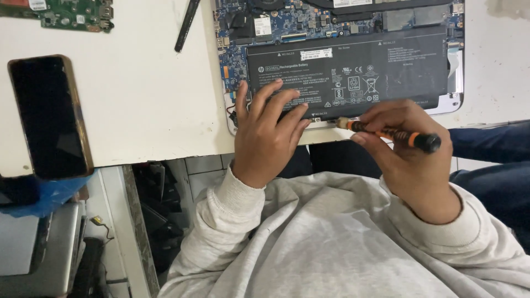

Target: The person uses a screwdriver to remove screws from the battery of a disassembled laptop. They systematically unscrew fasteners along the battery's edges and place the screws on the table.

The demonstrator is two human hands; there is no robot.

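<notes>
My left hand (269, 135) lies flat, fingers spread, on the laptop battery (346, 69) at frame centre. My right hand (406, 146) is clamped on an orange-and-black screwdriver (389, 132), tip at the battery's lower edge.

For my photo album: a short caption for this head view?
Left hand steadies laptop battery; right hand holds screwdriver at its edge.

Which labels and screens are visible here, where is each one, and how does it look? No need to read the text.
Battery label: on the black battery in the opened laptop, above both hands; white print and symbols on black.
White sticker: near the battery's top edge; small white rectangle with dark marks.
Phone screen: on the white table at left; dark, switched off, in a gold-coloured frame.
White sticker on green circuit board: top left corner; small, partly cut off.
</notes>
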